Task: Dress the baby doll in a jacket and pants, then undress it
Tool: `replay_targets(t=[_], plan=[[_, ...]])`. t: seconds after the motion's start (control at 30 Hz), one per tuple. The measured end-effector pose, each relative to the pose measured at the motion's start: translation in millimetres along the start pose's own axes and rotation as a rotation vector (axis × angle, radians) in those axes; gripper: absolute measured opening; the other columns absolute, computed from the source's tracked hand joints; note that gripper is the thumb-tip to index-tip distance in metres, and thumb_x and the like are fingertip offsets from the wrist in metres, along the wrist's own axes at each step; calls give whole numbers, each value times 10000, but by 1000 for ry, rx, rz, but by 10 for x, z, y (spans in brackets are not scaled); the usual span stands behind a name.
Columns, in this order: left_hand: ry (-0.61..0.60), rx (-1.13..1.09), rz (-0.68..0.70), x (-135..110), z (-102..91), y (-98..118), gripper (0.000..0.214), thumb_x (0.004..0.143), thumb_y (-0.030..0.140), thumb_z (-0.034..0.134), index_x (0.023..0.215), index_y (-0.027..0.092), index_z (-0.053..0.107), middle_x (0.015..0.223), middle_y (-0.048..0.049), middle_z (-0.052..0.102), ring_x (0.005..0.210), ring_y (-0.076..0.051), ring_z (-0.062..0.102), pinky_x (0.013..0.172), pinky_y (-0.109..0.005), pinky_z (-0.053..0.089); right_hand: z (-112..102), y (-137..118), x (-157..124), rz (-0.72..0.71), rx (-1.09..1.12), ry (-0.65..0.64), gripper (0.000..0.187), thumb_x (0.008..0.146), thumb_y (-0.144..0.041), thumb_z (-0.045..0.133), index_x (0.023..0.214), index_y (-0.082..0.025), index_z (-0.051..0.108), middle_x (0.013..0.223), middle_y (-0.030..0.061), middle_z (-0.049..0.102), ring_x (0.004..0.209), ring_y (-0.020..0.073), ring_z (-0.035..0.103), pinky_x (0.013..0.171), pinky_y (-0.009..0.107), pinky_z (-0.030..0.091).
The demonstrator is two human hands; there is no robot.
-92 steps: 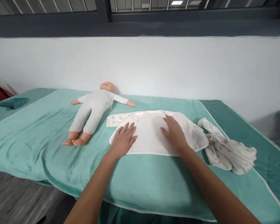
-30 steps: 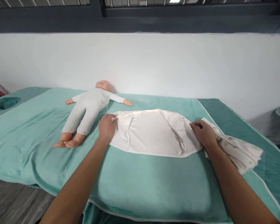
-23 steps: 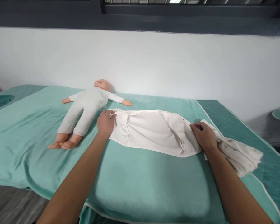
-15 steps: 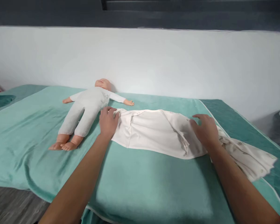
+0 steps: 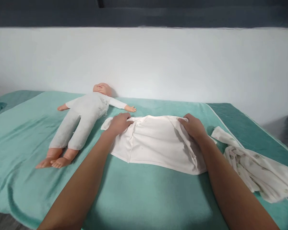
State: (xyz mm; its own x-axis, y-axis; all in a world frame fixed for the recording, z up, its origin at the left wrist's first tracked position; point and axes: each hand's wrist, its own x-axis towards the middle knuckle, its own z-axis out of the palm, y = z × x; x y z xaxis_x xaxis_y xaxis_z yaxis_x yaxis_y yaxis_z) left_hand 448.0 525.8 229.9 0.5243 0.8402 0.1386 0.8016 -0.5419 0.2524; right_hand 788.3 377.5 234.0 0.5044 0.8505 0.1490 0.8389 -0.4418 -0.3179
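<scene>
A small white baby shirt (image 5: 156,140) lies spread flat on the green bed cover (image 5: 156,195), with seams and folds showing at both sides. My left hand (image 5: 119,124) closes on its upper left edge, fingers curled into the cloth. A bit of sleeve sticks out to the left of that hand. At the upper right edge my right hand (image 5: 194,126) pinches the fabric between thumb and fingers. A baby doll (image 5: 83,113) with a white cloth body lies on its back left of the shirt, one arm stretched towards it.
To the right lies a crumpled white printed baby garment (image 5: 259,169), partly behind my right forearm. A white wall (image 5: 153,67) rises at the bed's far side, under a dark band (image 5: 158,14). Grey floor (image 5: 4,222) shows at the lower left.
Both hands have moved onto the shirt's upper edge and closed on the cloth. The right hand has shifted left. My view has shifted slightly.
</scene>
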Motion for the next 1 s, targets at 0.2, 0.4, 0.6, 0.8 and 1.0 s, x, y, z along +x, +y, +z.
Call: replay_targets(t=[0.2, 0.4, 0.6, 0.8, 1.0], plan=[[206, 19, -114, 117, -23, 83, 214, 971, 361, 462, 1066, 213, 585, 1125, -104, 682, 1095, -307, 617, 926, -444, 469, -4, -140, 79, 54, -17, 144, 440, 960, -548, 398, 1108, -201, 623, 990, 129, 711, 895, 294, 632, 713, 351, 424], [286, 63, 5, 58, 119, 178, 355, 939, 203, 453, 1279, 180, 554, 1359, -149, 585, 1270, -326, 530, 1037, -476, 442, 84, -182, 20, -182, -140, 268, 393, 962, -384, 429, 1207, -137, 610, 1255, 198, 638, 1141, 353, 579, 922, 465, 473], [77, 14, 201, -197, 247, 281, 539, 1022, 437, 306, 1466, 158, 428, 1642, -110, 306, 1538, -278, 222, 1244, -513, 224, 249, -332, -204, -402, -166, 39, 620, 1020, -463, 265, 1446, -49, 445, 1540, 225, 432, 1455, 333, 361, 1177, 506, 319], [-126, -57, 202, -538, 146, 289, 654, 1020, 520, 224, 1541, 143, 340, 1664, -92, 242, 1562, -275, 144, 1262, -536, 152, 269, -475, -356, -347, -164, -60, 640, 1020, -471, 249, 1466, -48, 428, 1585, 210, 370, 1503, 327, 286, 1223, 497, 247], [69, -158, 61, -700, -477, -404, 597, 1002, 514, 311, 1448, 157, 485, 1620, -90, 360, 1550, -256, 202, 1270, -464, 189, 313, -1357, -114, -333, 225, -149, 610, 996, -515, 354, 1455, -127, 457, 1558, 167, 431, 1453, 306, 388, 1202, 461, 306]])
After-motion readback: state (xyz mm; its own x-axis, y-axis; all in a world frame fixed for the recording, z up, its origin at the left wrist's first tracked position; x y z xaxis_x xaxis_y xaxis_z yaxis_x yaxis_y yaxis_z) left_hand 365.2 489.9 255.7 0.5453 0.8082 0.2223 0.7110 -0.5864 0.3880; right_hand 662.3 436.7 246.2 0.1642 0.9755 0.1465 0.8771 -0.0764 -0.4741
